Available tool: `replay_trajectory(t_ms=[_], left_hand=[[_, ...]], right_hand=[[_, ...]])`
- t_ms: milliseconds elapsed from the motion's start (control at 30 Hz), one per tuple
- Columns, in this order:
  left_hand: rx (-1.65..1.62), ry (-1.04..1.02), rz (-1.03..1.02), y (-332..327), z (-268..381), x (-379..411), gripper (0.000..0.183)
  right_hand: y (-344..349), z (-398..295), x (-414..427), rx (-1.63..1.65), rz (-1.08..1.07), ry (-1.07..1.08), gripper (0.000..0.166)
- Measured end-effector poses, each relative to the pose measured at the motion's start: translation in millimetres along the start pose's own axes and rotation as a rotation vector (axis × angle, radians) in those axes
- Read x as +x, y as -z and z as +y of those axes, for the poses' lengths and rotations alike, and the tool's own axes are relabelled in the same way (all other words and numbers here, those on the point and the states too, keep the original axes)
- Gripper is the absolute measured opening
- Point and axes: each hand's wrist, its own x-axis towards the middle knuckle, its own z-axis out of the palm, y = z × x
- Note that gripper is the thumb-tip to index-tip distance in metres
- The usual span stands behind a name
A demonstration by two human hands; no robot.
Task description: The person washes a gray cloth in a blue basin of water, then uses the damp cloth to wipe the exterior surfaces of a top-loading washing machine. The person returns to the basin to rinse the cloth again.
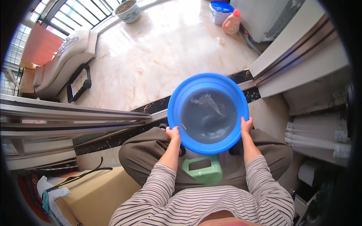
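Note:
A round blue plastic basin (208, 76) is held before me by its rim. My left hand (173, 132) grips the rim at the lower left, thumb on top. On the right side, my right hand (247, 125) has the rim in the same kind of hold. Murky grey water (203, 121) fills the basin's lower part. A pale, thin piece of something, perhaps film or cloth (212, 104), shows in it, and a small brownish strip (184, 126) lies near the left wall. Below the basin, between my legs, is a green plastic stool (206, 172).
A sliding-door track (158, 115) and black stone threshold (152, 105) cross the floor under the basin. Beyond stand a pink detergent bottle (232, 23), a blue-lidded tub (221, 12), a planter (127, 12), a black-edged tray (79, 83) and a cream lounge seat (68, 62). A tan box (99, 195) is at left.

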Motion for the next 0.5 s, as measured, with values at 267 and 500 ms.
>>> replay_trajectory(t_ms=[267, 500], left_hand=[[0.028, 0.020, -0.135, 11, -32, -29, 0.035], [0.534, 0.106, 0.060, 12, 14, -72, 0.052]], right_hand=[[14, 75, -24, -0.074, 0.022, 0.078, 0.045], [32, 36, -63, -0.302, 0.102, -0.022, 0.054]])
